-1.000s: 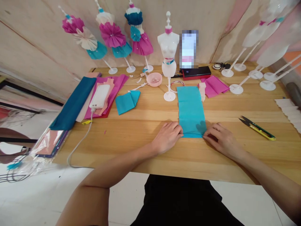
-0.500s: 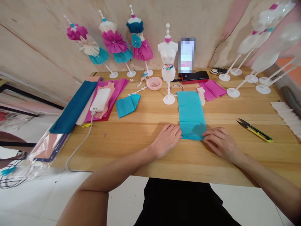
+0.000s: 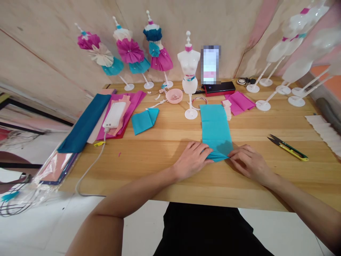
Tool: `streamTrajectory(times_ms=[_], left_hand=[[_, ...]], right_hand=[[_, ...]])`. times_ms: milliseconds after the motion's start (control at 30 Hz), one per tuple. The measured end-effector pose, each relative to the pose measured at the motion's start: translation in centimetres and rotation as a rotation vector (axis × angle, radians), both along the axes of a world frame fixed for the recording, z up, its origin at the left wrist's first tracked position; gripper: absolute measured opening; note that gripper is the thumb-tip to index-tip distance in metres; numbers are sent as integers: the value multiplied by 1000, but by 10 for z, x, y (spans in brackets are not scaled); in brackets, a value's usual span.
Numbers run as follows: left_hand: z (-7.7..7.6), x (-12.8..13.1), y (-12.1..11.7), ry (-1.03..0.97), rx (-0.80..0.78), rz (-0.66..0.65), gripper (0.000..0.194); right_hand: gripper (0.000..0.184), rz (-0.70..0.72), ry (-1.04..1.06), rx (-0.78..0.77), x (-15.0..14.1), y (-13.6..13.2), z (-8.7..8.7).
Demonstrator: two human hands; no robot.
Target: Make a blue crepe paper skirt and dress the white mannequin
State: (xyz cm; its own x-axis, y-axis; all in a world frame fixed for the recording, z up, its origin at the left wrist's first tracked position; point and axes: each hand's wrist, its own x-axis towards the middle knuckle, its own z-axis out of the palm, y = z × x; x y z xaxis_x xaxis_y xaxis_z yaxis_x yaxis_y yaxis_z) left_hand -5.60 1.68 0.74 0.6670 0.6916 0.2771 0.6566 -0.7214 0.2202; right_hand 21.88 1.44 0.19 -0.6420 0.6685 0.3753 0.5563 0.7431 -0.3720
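Observation:
A long turquoise paper strip point(image 3: 215, 126) lies flat on the wooden table point(image 3: 165, 142), running away from me. Its near end is folded up into a narrow pleat. My left hand point(image 3: 192, 159) pinches the left corner of that pleat, fingers closed on the paper. At the right corner, my right hand point(image 3: 249, 163) pinches the same fold. A bare white mannequin point(image 3: 189, 71) on a stand rises just beyond the strip's far end.
Yellow-handled snips point(image 3: 288, 147) lie to the right. A folded turquoise piece point(image 3: 144, 120), a white power bank point(image 3: 115, 114) on pink sheets and a dark teal sheet point(image 3: 85, 122) lie left. A pink bowl point(image 3: 174, 95), magenta paper point(image 3: 239, 102) and dressed mannequins point(image 3: 130, 53) stand behind.
The near end of the turquoise strip has been lifted and folded over into a pleat between both hands. The view has shifted slightly.

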Motion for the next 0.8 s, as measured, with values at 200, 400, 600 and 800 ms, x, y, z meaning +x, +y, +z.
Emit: streamTrajectory(times_ms=[200, 400, 600, 800], left_hand=[[2, 4, -2, -17, -107, 17, 46], [1, 5, -3, -4, -133, 17, 40], [-1, 4, -2, -2, -163, 31, 34], [0, 0, -1, -38, -225, 55, 35]], right_hand=[[11, -11, 13, -20, -4, -1, -1], [9, -37, 33, -45, -5, -1, -2], [9, -36, 9, -61, -6, 1, -4], [5, -61, -24, -95, -6, 3, -5]])
